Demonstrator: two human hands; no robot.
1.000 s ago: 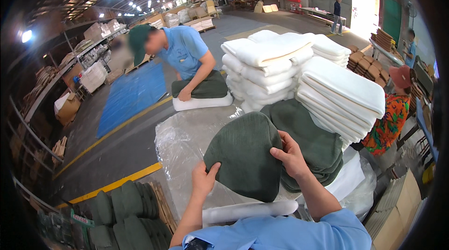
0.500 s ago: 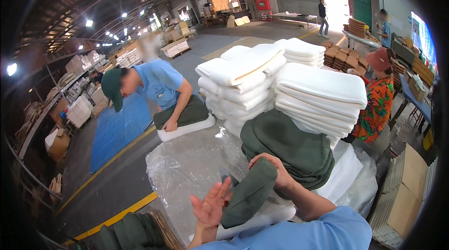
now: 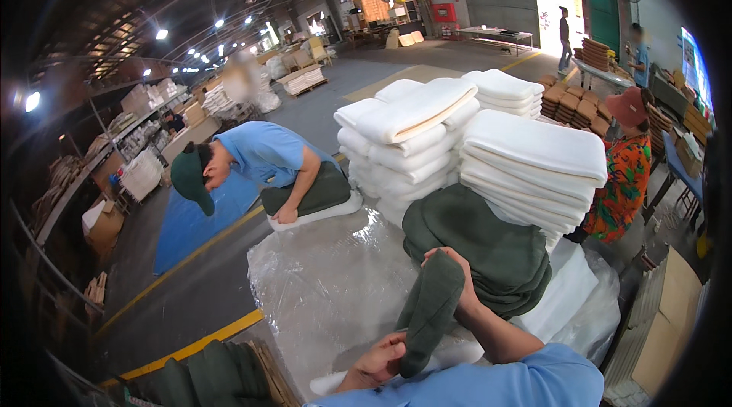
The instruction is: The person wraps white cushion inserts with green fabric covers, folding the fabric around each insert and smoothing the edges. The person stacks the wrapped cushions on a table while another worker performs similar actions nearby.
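A dark green fabric cover is held up in front of me, tilted, its narrow side toward me. My right hand grips its upper end, the fingers partly behind the fabric. Lower down, my left hand is closed on the cover's lower left edge. Under the cover lies a white foam pad, mostly hidden by the cover and my arms. Just beyond my right hand is a pile of similar green covers.
Tall stacks of folded white pads stand behind the green pile. Clear plastic sheeting covers the worktable. Across it, a person in a blue shirt bends over another green cover on a white pad. Flat cardboard stands at right.
My left hand has gone from open, fingers spread beside the cover, to closed on its lower edge. The cover has turned more edge-on. The person across has shifted a hand along their cover.
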